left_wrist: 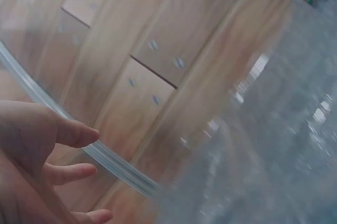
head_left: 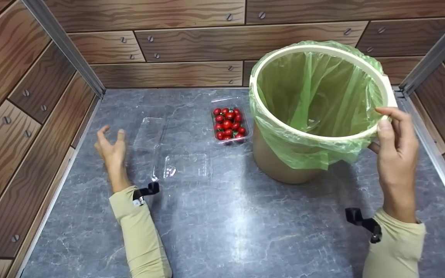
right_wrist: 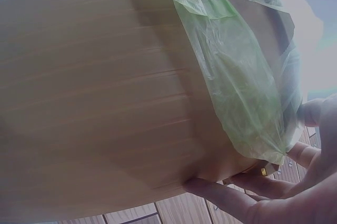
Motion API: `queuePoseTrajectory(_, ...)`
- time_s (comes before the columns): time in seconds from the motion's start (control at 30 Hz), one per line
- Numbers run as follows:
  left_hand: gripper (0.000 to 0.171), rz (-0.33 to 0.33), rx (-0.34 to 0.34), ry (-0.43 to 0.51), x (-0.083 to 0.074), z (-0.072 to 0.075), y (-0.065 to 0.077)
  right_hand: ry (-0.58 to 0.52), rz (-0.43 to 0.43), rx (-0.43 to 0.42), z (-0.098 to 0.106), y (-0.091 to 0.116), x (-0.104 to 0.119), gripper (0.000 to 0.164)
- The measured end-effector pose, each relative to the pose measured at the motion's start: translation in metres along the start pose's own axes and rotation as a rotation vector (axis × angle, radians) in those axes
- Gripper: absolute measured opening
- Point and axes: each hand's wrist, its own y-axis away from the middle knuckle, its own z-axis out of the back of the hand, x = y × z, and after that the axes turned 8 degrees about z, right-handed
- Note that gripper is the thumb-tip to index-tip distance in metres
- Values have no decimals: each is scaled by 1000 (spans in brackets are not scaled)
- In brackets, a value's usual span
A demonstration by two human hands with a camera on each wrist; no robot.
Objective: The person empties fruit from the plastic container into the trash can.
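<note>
At the right, my right hand (head_left: 398, 154) grips the cream rim (head_left: 390, 90) of a tan trash can (head_left: 278, 164), thumb on top and fingers around the edge. A pale green bag (head_left: 299, 148) lines the can and folds over its outside, as the right wrist view also shows. My left hand (head_left: 110, 154) is on the left side, fingers apart and holding nothing. Just right of it lies an open clear plastic box (head_left: 185, 166) on the tabletop. Red cherry tomatoes (head_left: 227, 124) fill another clear tray (head_left: 220, 101) beside the can.
The grey marbled tabletop (head_left: 207, 231) is bounded by wood-patterned panels (head_left: 184, 44) at the back and both sides. Metal rails (head_left: 66, 50) run along the corners and side edges. Black wrist mounts (head_left: 355, 216) stick out from both sleeves.
</note>
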Motion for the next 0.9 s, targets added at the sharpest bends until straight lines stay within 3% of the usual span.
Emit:
queuePoseTrajectory(0.13, 46, -98, -5, 75, -13, 2, 10, 2, 1, 0, 0, -1, -1, 30)
queuePoseTrajectory(0.3, 37, -204, 63, 207, -25, -6, 20, 22, -2, -9, 0, -1, -2, 30)
queuePoseTrajectory(0.47, 30, -276, 134, 249, -34, -22, 28, 47, -9, -18, 0, -1, -2, 31)
queuePoseTrajectory(0.73, 26, -268, 320, 251, -39, -49, 40, 42, -3, -15, 0, -1, -1, 30)
queuePoseTrajectory(0.9, 26, -256, 394, 237, -40, -60, 47, 55, -3, -18, 1, -1, -1, 30)
